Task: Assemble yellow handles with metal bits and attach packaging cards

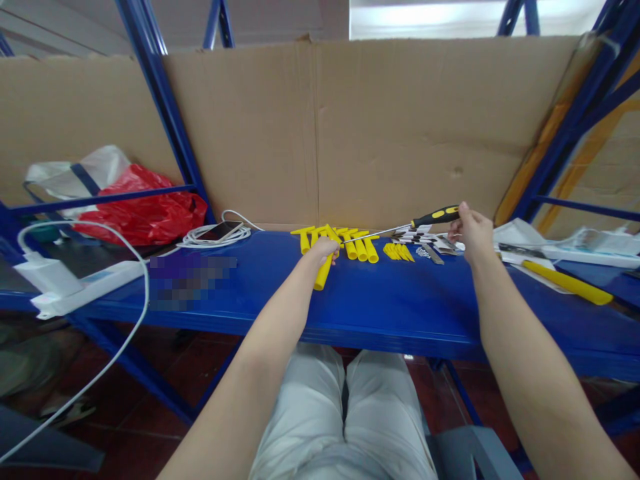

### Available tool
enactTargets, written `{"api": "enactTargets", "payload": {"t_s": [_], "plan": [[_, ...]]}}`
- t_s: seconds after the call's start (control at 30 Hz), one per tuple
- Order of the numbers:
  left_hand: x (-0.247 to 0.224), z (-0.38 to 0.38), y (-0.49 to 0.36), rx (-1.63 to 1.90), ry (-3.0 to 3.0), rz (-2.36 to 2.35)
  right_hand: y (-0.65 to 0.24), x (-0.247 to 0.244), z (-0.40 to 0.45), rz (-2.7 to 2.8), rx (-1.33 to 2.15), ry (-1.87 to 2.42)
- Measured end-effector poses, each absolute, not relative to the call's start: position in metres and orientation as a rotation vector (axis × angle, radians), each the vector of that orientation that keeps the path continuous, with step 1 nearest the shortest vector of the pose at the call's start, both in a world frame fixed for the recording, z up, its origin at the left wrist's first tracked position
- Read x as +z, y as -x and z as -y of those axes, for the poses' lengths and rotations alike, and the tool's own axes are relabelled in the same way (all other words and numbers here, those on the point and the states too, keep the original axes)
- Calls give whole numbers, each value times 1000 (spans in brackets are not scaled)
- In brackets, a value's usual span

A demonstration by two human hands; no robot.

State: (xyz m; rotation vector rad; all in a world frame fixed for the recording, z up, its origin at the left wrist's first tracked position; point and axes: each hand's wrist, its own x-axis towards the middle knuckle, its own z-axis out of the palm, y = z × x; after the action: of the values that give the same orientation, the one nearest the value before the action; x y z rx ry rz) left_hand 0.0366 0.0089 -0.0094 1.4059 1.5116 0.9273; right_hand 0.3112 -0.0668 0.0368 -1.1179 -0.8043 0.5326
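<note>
My left hand (pixel 326 251) is closed around a yellow T-shaped tool (pixel 323 277), whose round handle sticks out below my fingers. In my right hand (pixel 474 233) is the butt end of a screwdriver (pixel 435 217) with a black and yellow handle. Its long metal shaft runs left, and the tip reaches the head of the yellow tool near my left fingers. Exact contact at the tip is too small to make out. Behind my left hand, several similar yellow T-shaped tools (pixel 371 251) lie in a row.
Right of the row are yellow blade-like pieces (pixel 399 252), small metal parts (pixel 433 254) and black-and-white packets (pixel 417 233). A yellow-handled tool (pixel 570 283) lies far right. A white power strip (pixel 85 288), coiled cable (pixel 215 237) and red bag (pixel 143 207) occupy the left. Cardboard (pixel 400 127) stands behind.
</note>
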Motion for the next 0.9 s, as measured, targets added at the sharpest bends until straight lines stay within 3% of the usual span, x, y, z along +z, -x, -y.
{"api": "enactTargets", "payload": {"t_s": [0.33,0.7,0.9], "plan": [[-8,-7,-37,942,-1387,-1520,-313,33,65,765,550,1036],[-9,-7,-36,933,-1416,-1499,-311,43,70,715,810,954],[-10,-8,-36,919,-1441,-1498,-320,35,61,852,685,907]]}}
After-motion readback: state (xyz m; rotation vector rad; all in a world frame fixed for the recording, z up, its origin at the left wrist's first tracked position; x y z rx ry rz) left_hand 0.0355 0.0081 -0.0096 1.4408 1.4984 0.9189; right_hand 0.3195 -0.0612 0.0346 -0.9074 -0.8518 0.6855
